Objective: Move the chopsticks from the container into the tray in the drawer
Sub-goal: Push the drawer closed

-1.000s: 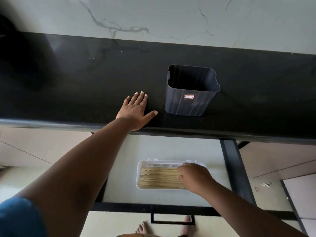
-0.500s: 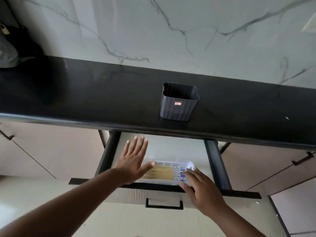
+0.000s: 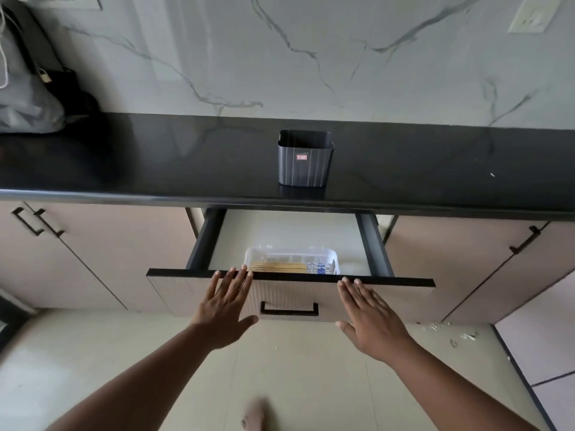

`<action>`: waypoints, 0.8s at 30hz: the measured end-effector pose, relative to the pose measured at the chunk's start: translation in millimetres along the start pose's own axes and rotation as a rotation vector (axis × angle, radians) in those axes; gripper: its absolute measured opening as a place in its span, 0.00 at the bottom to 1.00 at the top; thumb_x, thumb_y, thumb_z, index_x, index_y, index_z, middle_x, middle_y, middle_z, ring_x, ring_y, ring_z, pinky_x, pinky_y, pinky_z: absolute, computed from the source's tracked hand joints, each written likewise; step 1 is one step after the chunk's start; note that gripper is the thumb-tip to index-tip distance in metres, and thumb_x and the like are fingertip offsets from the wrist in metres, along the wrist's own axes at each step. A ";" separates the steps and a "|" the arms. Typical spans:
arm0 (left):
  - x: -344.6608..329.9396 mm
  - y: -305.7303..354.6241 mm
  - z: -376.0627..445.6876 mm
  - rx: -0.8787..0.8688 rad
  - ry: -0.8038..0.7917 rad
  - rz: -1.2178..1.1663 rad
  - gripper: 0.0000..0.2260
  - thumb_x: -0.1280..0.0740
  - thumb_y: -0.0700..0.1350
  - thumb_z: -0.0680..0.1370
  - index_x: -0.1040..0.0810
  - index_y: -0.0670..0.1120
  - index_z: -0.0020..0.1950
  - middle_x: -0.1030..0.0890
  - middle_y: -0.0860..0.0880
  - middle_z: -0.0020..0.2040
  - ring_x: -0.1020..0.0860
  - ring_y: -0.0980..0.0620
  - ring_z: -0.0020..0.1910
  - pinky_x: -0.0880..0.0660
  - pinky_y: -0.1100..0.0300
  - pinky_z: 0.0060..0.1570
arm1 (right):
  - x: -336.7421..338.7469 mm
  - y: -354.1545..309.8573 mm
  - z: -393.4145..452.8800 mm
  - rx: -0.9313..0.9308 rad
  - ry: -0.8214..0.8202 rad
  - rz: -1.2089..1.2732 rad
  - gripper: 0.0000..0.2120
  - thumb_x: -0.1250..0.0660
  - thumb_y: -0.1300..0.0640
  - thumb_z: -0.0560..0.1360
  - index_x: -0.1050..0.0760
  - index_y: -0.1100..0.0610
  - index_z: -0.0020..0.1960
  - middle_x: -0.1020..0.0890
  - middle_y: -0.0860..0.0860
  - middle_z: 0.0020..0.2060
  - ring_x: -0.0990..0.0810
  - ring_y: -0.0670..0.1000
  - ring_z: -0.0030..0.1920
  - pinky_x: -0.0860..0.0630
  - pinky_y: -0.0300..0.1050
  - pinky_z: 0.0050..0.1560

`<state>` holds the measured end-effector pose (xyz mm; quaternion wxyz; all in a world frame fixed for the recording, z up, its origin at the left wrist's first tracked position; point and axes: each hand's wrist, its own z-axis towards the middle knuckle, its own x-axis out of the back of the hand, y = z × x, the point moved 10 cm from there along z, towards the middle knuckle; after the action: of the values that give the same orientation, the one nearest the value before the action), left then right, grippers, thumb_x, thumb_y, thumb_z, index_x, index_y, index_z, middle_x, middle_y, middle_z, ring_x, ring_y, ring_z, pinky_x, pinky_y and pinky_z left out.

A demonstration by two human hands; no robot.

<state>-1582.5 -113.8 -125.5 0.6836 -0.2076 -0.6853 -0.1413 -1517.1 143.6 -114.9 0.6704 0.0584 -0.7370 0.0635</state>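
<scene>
Chopsticks [image 3: 280,267] lie in tray [image 3: 332,255], lower centre of frame, long axis left-right, parallel to drawer [image 3: 367,244] front. Container [image 3: 305,157] stands upright on counter [image 3: 155,169], frame centre; no chopsticks show above its rim. Transfer judged done. Left hand [image 3: 225,311] and right hand [image 3: 370,318] both flat, fingers straight, holding nothing, fingertips at drawer front's top edge, either side of handle [image 3: 289,309]; contact with panel cannot be told. Tray lies just beyond fingertips, nearer left hand. Likely next move: push drawer shut, straight toward upper frame, both palms evenly so it does not skew.
</scene>
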 end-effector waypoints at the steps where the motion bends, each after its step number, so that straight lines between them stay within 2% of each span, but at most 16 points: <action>1: -1.4 -0.9 -0.5 0.010 -0.008 0.007 0.40 0.52 0.67 0.78 0.69 0.46 0.75 0.68 0.46 0.76 0.68 0.43 0.75 0.74 0.47 0.70 | -2.2 -0.3 1.2 -0.006 -0.019 -0.002 0.37 0.53 0.38 0.81 0.68 0.56 0.77 0.64 0.50 0.77 0.62 0.54 0.78 0.63 0.46 0.75; 4: -3.9 -5.5 -5.8 0.051 -0.017 0.006 0.40 0.47 0.63 0.79 0.71 0.47 0.74 0.69 0.46 0.76 0.71 0.43 0.74 0.74 0.48 0.70 | -1.9 -3.4 2.9 -0.026 -0.055 0.027 0.39 0.53 0.35 0.80 0.67 0.57 0.77 0.60 0.51 0.79 0.60 0.54 0.78 0.57 0.47 0.76; 7: -3.6 -7.7 -8.8 0.060 -0.028 0.022 0.41 0.43 0.59 0.79 0.72 0.47 0.73 0.69 0.46 0.76 0.72 0.43 0.72 0.71 0.47 0.71 | 0.5 -4.0 4.7 -0.029 -0.078 0.026 0.39 0.53 0.35 0.79 0.65 0.56 0.78 0.59 0.51 0.79 0.60 0.53 0.78 0.55 0.47 0.77; 18: -9.3 -19.5 22.8 0.068 -0.086 0.017 0.43 0.41 0.59 0.78 0.75 0.48 0.71 0.71 0.46 0.75 0.72 0.43 0.72 0.71 0.48 0.70 | 10.4 9.4 35.7 -0.043 -0.169 0.072 0.41 0.45 0.39 0.79 0.66 0.55 0.78 0.57 0.50 0.79 0.58 0.51 0.78 0.50 0.49 0.76; 24: -11.3 -36.9 64.0 0.055 -0.111 0.013 0.45 0.41 0.61 0.77 0.75 0.49 0.71 0.71 0.47 0.75 0.72 0.44 0.73 0.72 0.45 0.70 | 13.6 20.0 76.4 -0.076 -0.190 0.066 0.42 0.41 0.42 0.79 0.66 0.55 0.78 0.58 0.51 0.79 0.58 0.53 0.78 0.48 0.51 0.76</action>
<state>-1656.6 -116.5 -135.1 0.6508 -0.2007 -0.7245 -0.1061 -1596.8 150.1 -108.7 0.5968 0.0147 -0.8006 0.0517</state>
